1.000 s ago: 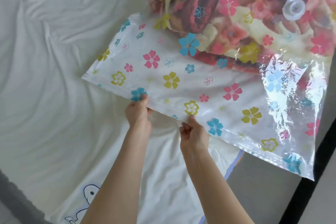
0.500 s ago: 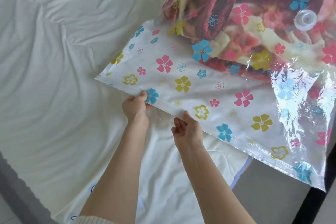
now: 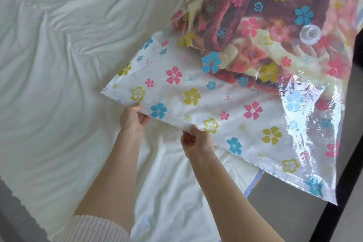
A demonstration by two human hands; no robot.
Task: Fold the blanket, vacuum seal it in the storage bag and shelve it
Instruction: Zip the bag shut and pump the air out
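A clear, crinkly plastic storage bag (image 3: pixel 225 104) printed with pink, blue and yellow flowers lies ahead of my hands on a wrinkled white sheet (image 3: pixel 59 65). Its far end bulges with a plush red, floral blanket (image 3: pixel 245 15) beneath a round white valve (image 3: pixel 310 34). My left hand (image 3: pixel 132 119) and right hand (image 3: pixel 196 142) each pinch its flat near edge.

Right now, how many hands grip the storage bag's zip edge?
2. The left hand pinches the storage bag edge near its left corner; the right hand pinches the same edge further right.
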